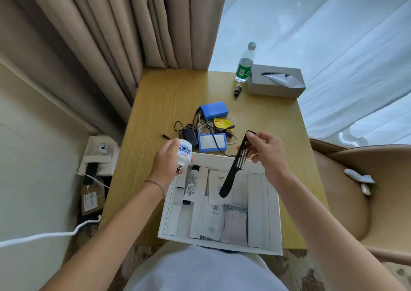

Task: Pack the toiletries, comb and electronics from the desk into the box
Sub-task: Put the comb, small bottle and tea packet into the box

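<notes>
— Over the white box at the near edge of the counter, what is each hand doing?

— The right hand pinches the toothed end of a black comb between thumb and fingers; its handle hangs down and left, over the middle of the box. The left hand is curled round a small white plug-in device with a blue swirl print and a red dot, two metal prongs showing at its lower end, above the box's far left corner.

— Anything readable?

— Not really. A white tube with a black cap lies in the box among white sachets and cartons; their print is too small to read.

— What lies outside the box?

— Just beyond its far rim, a blue battery pack with a white face, a black adapter, a tangle of cables, a yellow sachet and a second blue pack. At the far right corner stand a green-labelled water bottle, a grey tissue box and a small dark stick.

— Room to move?

— Bare wood runs along the counter's left side and far edge; curtains hang behind, and a tan chair sits to the right.
</notes>
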Tool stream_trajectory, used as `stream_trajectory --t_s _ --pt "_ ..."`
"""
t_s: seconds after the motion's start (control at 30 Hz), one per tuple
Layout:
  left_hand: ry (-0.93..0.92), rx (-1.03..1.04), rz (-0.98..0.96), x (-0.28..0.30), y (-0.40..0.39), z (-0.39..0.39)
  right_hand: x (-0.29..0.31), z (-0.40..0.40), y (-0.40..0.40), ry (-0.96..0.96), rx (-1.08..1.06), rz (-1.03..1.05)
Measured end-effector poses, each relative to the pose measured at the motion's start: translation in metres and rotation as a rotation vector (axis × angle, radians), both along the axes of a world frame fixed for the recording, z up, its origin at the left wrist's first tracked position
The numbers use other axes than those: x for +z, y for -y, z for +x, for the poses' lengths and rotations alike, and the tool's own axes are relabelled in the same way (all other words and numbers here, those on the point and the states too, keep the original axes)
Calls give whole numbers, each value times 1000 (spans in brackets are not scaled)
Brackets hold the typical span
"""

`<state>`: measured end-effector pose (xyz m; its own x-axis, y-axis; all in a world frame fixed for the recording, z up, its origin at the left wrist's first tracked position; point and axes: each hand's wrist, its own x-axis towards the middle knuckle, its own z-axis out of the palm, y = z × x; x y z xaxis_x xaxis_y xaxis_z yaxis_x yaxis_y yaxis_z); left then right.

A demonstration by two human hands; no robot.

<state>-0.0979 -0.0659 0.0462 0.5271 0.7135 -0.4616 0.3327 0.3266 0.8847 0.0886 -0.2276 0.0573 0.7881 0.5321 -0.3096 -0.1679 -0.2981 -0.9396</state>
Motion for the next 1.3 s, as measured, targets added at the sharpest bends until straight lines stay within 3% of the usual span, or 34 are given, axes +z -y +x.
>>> stream_trajectory --t_s 0.27,0.43,0.67,0.93,1.3 --pt "-46 -142 51 -9 14 -3 -31 -18 26 320 193 -344" --pt "-69 -222 47 -15 27 -6 -50 -20 42 638 332 -685" --pt "-158 -414 75 -33 49 -9 -65 -27 38 895 609 -1093" --pt "-177 -453 -85 -39 59 -4 -85 -40 32 1017 848 -1242" --pt "-230 -333 -218 -57 74 31 -93 -35 44 1049 834 -1225"
